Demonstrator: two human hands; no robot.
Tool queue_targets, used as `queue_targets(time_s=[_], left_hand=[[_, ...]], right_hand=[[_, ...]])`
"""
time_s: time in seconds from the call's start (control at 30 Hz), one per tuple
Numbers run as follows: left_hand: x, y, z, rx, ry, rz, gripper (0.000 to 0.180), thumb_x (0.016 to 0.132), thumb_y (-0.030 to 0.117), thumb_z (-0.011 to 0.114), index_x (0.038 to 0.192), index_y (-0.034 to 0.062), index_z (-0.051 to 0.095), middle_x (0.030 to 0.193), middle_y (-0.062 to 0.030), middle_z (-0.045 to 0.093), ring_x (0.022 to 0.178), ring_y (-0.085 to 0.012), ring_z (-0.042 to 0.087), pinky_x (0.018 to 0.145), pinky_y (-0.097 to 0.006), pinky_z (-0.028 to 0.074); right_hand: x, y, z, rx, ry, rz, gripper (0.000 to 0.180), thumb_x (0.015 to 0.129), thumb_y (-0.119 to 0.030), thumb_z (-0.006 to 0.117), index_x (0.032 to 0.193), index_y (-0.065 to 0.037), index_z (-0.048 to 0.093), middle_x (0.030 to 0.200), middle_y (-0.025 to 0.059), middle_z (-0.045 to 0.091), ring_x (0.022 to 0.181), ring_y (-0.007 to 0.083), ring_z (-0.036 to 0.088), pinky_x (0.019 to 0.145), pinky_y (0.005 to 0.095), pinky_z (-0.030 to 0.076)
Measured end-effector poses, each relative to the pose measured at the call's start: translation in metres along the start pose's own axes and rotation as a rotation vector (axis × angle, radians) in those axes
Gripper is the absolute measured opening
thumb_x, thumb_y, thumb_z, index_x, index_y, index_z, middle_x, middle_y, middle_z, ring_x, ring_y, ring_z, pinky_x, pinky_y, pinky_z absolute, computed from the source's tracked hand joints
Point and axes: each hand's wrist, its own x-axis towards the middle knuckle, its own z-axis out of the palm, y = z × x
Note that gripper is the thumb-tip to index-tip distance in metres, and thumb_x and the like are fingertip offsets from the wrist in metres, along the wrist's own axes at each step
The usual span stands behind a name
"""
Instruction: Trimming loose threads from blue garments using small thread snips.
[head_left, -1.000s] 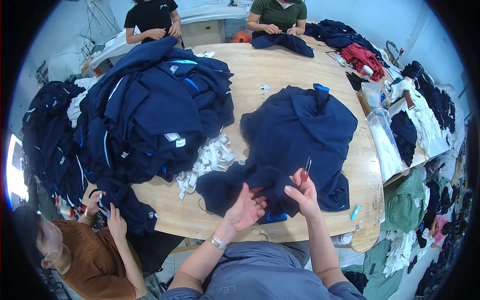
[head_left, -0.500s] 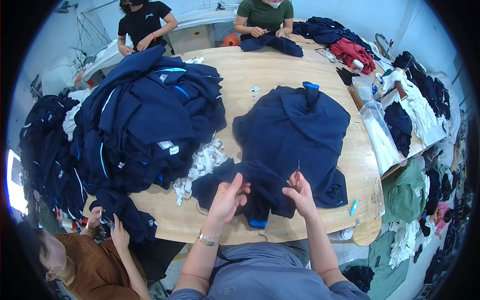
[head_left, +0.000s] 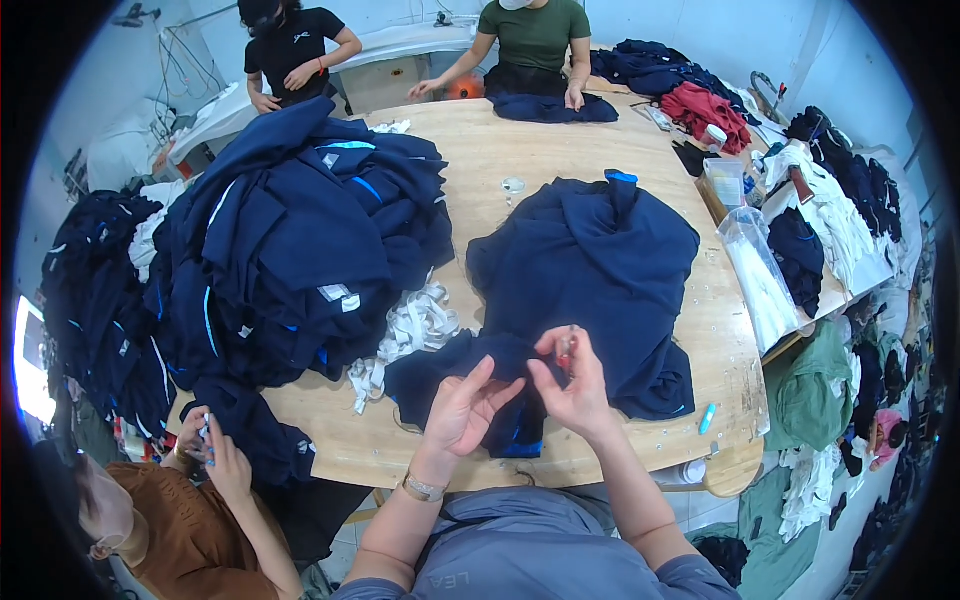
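Note:
My left hand (head_left: 468,410) is above the near edge of a navy garment, thumb raised apart from the curved fingers, with nothing visible gripped. To its right, my right hand (head_left: 578,395) is closed around small scissors (head_left: 567,350); only a bit of red and metal shows between the fingers. Beneath both hands lies the rumpled navy garment (head_left: 430,375), with a bright blue edge near me. Just beyond it, a larger bunched navy garment (head_left: 590,250) with a blue tab on top rests on the table. Whether my left fingertips touch the cloth I cannot tell.
A big heap of navy garments (head_left: 300,230) covers the table's left, beside white fabric strips (head_left: 420,322). A turquoise marker-like stick (head_left: 708,417) lies near the right edge. A clear plastic bag (head_left: 755,270) hangs there. Co-workers stand beyond and sit at left (head_left: 190,520).
My right hand has moved left and turned inward, bringing the scissors closer to my left hand. My left hand has shifted slightly right. The far co-worker in green has stretched an arm sideways.

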Motion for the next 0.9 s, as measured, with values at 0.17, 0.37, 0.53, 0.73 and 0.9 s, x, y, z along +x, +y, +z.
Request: queue_targets(time_s=[0.17,0.37,0.53,0.73,0.9], left_hand=[[-0.002,-0.006,0.001,0.072,-0.071,0.081,0.024,0.094,0.014,0.046,0.097,-0.0044,0.062,0.098,-0.0139,0.064,0.094,-0.0201,0.062,0.089,-0.038,0.051],[-0.001,0.0,-0.004,0.055,-0.062,0.151,0.024,0.094,0.014,0.045,0.095,-0.0036,0.061,0.096,-0.0129,0.064,0.091,-0.0194,0.063,0.089,-0.04,0.051],[0.001,0.001,-0.006,-0.013,-0.081,0.155,0.026,0.095,0.016,0.044,0.096,-0.0041,0.06,0.096,-0.0129,0.064,0.091,-0.0192,0.063,0.09,-0.042,0.05],[-0.002,0.0,0.007,0.051,-0.01,0.163,0.028,0.095,0.018,0.043,0.099,-0.0052,0.059,0.098,-0.0147,0.063,0.094,-0.0208,0.062,0.089,-0.04,0.05],[-0.004,-0.002,0.006,0.081,-0.014,0.181,0.027,0.095,0.017,0.044,0.102,-0.0055,0.057,0.099,-0.0154,0.063,0.093,-0.0211,0.062,0.086,-0.036,0.051]], right_hand=[[0.003,0.011,0.01,-0.036,-0.126,-0.056,0.018,0.079,-0.001,0.06,0.091,-0.001,0.046,0.082,0.0121,0.054,0.068,0.0231,0.054,0.063,0.0325,0.046],[-0.006,-0.002,-0.004,0.561,-0.262,0.184,0.025,0.083,0.004,0.055,0.079,-0.008,0.033,0.082,0.0039,0.051,0.064,0.0066,0.048,0.056,0.0224,0.041],[-0.009,0.006,-0.015,0.612,-0.22,0.219,0.029,0.083,-0.002,0.06,0.078,-0.009,0.032,0.08,0.0043,0.052,0.06,0.0061,0.046,0.052,0.0214,0.039],[-0.011,0.004,-0.007,-0.373,-0.207,0.003,0.035,0.083,-0.037,0.061,0.077,-0.006,0.046,0.057,0.0088,0.051,0.049,0.0252,0.055,0.042,0.0321,0.039],[-0.013,0.009,-0.002,-0.593,-0.163,-0.216,0.036,0.082,-0.039,0.06,0.07,-0.008,0.045,0.058,0.0073,0.052,0.045,0.0231,0.054,0.039,0.0312,0.038]])
